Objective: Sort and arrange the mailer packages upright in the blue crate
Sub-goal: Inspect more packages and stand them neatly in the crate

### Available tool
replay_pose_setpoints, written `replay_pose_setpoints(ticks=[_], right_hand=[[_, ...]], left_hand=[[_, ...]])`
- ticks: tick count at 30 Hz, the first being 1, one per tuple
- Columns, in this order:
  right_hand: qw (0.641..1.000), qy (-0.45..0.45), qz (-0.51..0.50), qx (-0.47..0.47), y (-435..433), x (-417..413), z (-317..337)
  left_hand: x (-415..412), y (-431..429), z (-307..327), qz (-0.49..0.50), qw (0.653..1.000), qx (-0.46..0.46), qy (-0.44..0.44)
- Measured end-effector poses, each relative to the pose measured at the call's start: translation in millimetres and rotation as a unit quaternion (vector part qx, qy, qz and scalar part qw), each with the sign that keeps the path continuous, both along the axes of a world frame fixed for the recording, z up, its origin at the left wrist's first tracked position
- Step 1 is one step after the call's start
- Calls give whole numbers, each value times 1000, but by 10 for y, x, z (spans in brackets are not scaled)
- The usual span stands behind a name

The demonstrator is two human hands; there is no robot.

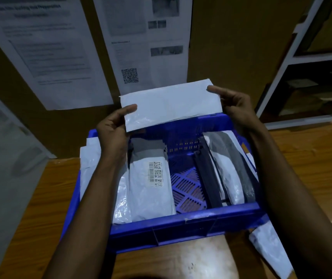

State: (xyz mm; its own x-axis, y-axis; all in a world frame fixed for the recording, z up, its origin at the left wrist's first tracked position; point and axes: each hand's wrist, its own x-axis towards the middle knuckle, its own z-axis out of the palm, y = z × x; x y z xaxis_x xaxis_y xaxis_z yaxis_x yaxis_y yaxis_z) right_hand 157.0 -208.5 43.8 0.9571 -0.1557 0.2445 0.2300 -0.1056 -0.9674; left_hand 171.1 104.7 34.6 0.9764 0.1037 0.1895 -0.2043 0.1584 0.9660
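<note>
Nearest you, a white mailer [269, 248] lies flat on the wooden table [310, 158], just outside the near right corner of the blue crate [181, 224]. Your two forearms reach forward over the crate's sides.

Inside the crate, white mailers lean against the left wall, and the innermost one [151, 190] shows a barcode label [156, 174] facing up. Against the right wall stands another group of white and grey packages [227, 168], tilted to the right, with a dark one [207, 178] at its inner edge. Between the two groups the slotted crate floor [187, 190] is bare. More white mailers [87, 158] stick up at the crate's outer left side; whether they sit inside or outside the wall is hard to tell.

Further on, above the crate's far rim, you hold a white mailer [171, 105] up between both hands, its long edge roughly level and slightly tilted. Your left hand [113, 129] pinches its lower left corner, thumb on the near face. Your right hand [235, 105] grips its right end, a finger lying along the top corner.

Behind it, printed sheets [60, 53] hang on a brown wall, one with a QR code [129, 75]. A white shelf frame [293, 57] stands at the far right.
</note>
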Motion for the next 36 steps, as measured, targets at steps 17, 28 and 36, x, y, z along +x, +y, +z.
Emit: replay_pose_setpoints(ticks=[17,28,36], right_hand=[[997,-36,-32,-60,57,1,7],[966,0,35,-255,322,-77,5],[975,32,122,-182,539,-39,-56]], left_hand=[[104,27,-79,42,997,46,-35],[-23,-30,-74,-37,989,123,-76],[-6,-7,-48,-28,998,41,-49]])
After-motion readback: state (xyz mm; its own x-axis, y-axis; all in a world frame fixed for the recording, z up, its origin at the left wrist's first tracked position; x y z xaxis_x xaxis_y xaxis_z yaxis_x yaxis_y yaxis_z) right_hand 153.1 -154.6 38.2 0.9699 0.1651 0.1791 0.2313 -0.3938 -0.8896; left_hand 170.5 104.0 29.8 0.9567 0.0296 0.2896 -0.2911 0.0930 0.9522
